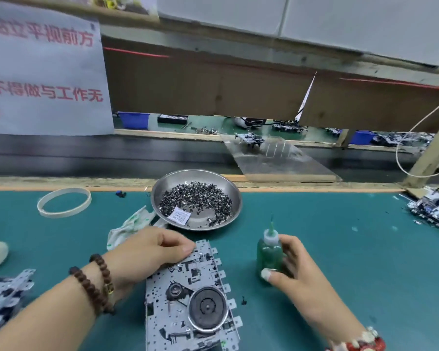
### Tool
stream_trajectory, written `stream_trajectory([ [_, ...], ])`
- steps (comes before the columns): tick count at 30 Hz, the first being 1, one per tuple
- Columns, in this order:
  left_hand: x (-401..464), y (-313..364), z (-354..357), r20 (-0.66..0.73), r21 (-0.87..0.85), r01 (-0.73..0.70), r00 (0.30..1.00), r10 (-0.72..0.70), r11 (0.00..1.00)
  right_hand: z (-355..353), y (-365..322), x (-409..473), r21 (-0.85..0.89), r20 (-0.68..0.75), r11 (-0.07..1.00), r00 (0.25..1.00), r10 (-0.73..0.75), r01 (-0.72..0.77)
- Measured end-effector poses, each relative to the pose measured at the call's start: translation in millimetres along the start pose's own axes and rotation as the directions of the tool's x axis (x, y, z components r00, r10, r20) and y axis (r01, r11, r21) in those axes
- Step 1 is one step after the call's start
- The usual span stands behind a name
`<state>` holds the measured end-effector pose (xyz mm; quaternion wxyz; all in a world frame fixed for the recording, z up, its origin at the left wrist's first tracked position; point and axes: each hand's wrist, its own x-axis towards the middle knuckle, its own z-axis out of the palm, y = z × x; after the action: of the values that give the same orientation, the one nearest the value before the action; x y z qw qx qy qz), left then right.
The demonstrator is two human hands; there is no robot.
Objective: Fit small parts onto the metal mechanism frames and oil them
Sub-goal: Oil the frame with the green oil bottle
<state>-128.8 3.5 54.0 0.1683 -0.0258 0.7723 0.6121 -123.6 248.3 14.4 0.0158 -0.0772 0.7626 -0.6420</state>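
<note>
A stack of metal mechanism frames with a black flywheel lies on the green mat in front of me. My left hand grips the stack's far left corner, fingers curled over its edge. To the right, my right hand holds a small green oil bottle standing upright on the mat, its needle tip pointing up. A steel dish holding several small dark parts and a white label sits just beyond the frames.
More frames lie at the left edge, finished mechanisms at the right. A white ring and a crumpled cloth lie on the mat. A conveyor belt runs behind the bench.
</note>
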Motion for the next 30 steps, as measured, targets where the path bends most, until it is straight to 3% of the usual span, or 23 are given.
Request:
stream_trajectory([
  [4,3,29,3,-0.032,0.049,-0.096,0.995,0.098,0.994,0,11,7,-0.228,-0.032,0.973,0.999,0.016,-0.023],
  [10,1,68,9,-0.022,0.074,-0.197,0.98,0.199,0.978,-8,0,-4,-0.352,-0.015,0.936,1.0,0.01,-0.015],
  [12,0,83,8,-0.003,0.084,-0.231,0.973,0.233,0.969,-22,-16,-15,-0.287,-0.147,0.958,0.987,-0.061,0.017],
  [14,1,98,9,0.035,0.13,-0.269,0.963,0.266,0.954,-34,-43,-25,-0.108,-0.258,0.993,0.963,-0.078,0.051],
  [15,3,106,11,0.043,0.165,-0.292,0.956,0.289,0.942,-37,-57,-28,-0.015,-0.234,0.999,0.971,-0.046,0.044],
  [19,15,138,27,0.042,0.226,-0.356,0.934,0.356,0.907,-31,-102,-35,0.26,0.095,0.96,0.992,0.079,-0.102],
  [26,38,163,49,0.05,0.269,-0.378,0.924,0.379,0.886,-43,-103,-19,0.435,0.172,0.881,0.978,0.121,-0.186],
  [30,49,164,56,0.06,0.271,-0.37,0.928,0.368,0.889,-49,-99,-16,0.437,0.178,0.879,0.976,0.122,-0.19],
])
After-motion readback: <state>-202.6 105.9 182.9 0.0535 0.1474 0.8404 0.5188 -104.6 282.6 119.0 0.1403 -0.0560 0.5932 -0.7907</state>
